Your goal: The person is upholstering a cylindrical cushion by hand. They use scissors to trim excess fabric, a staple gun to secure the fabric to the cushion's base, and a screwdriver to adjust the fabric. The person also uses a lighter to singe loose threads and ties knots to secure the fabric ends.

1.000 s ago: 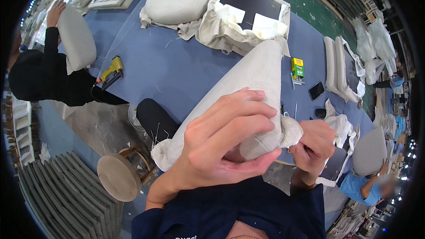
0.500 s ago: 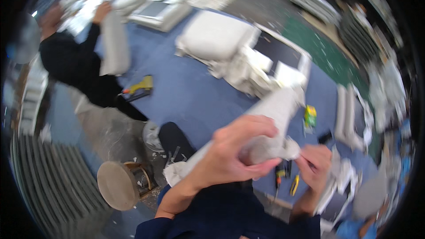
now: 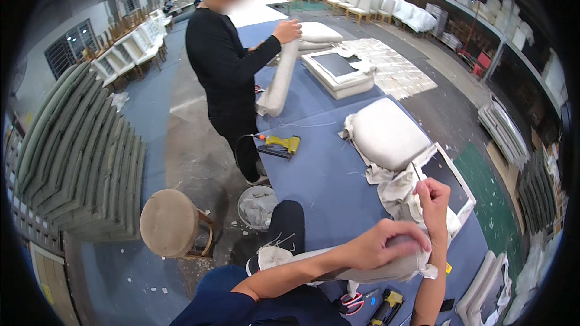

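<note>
A long padded piece (image 3: 362, 274) in light beige fabric lies across my lap and the table edge. My left hand (image 3: 386, 246) curls over its right end, with the fingers partly smeared. Above that end my right hand (image 3: 434, 200) is raised, thumb and fingers pinched together; whatever is between them is too small to make out. Below the padded piece are scissors (image 3: 351, 304) with red and white handles and a yellow and black staple gun (image 3: 386, 309). Beyond my hands sits a plump beige cushion (image 3: 389, 133), with loose fabric beside it and a dark-backed panel (image 3: 448, 175).
Across the blue table (image 3: 320, 175) a co-worker in black (image 3: 223, 60) holds another padded piece (image 3: 283, 81). A second staple gun (image 3: 281, 145) lies near the table's left edge. A round stool (image 3: 169, 223), a bucket (image 3: 256, 207) of scraps and stacked grey panels (image 3: 84, 163) stand left.
My view has swung left and up. My right hand has risen from beside the padded piece's end to above it. My left hand stays at that end, and the piece lies lower.
</note>
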Demonstrator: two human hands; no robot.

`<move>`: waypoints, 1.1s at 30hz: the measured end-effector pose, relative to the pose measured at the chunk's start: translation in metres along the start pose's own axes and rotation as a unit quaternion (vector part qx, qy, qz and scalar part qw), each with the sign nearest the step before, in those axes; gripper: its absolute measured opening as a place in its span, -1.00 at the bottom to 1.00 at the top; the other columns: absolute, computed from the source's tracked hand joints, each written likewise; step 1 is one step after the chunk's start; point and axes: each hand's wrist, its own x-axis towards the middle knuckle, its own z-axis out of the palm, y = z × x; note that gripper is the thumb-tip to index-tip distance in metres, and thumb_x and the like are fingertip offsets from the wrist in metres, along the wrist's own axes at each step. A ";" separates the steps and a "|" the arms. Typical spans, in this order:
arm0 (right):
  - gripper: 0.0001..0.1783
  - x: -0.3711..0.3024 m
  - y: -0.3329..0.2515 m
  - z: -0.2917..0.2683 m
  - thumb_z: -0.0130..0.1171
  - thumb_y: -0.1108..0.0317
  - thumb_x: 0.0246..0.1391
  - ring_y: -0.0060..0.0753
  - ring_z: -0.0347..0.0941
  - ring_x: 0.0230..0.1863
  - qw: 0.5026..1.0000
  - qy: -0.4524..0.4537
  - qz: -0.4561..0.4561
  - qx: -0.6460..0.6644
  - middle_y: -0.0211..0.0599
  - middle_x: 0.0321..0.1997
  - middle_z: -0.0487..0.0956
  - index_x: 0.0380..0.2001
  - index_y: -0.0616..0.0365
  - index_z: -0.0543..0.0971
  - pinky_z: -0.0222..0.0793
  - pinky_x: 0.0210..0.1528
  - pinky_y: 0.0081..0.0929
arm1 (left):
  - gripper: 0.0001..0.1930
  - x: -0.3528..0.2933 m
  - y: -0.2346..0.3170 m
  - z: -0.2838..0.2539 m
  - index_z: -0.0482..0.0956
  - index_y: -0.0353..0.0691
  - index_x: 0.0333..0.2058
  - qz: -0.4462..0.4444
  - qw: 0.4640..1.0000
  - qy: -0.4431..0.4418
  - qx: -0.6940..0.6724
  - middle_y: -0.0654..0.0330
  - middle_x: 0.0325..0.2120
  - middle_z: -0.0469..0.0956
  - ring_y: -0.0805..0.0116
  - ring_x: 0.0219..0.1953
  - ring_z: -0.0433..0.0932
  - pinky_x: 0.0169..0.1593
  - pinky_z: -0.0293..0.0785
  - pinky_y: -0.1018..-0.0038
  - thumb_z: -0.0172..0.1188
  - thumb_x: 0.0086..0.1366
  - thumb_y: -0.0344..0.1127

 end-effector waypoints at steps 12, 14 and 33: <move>-0.81 0.045 -0.001 0.033 0.31 0.53 0.06 -0.78 0.38 -0.45 0.996 -0.048 -0.002 0.073 -0.53 -0.43 0.64 -0.22 0.32 0.72 0.26 -0.45 -0.67 | -0.48 0.083 -0.082 -0.075 0.21 -0.27 0.32 -0.098 0.884 0.327 -0.320 0.03 0.20 0.42 0.23 0.18 0.47 0.31 0.33 0.31 -0.18 0.57 -0.06; -0.81 0.058 0.010 0.035 0.30 0.54 0.06 -0.77 0.39 -0.44 0.996 -0.052 -0.026 0.061 -0.48 -0.43 0.64 -0.22 0.32 0.71 0.30 -0.43 -0.66 | -0.29 0.089 -0.081 -0.087 -0.02 -0.22 0.42 -0.105 0.902 0.310 -0.283 0.01 0.26 0.34 0.21 0.24 0.40 0.35 0.20 0.28 -0.20 0.54 0.17; -0.78 0.112 0.056 0.052 0.35 0.41 0.04 -0.63 0.48 -0.44 0.991 -0.134 -0.009 -0.016 -0.29 -0.49 0.65 -0.33 0.40 0.67 0.41 -0.34 -0.55 | -0.55 -0.003 -0.027 -0.038 0.42 -0.20 -0.06 0.167 0.674 0.275 0.665 0.03 -0.15 0.40 -0.01 -0.16 0.43 0.00 0.40 0.10 0.42 0.09 -0.40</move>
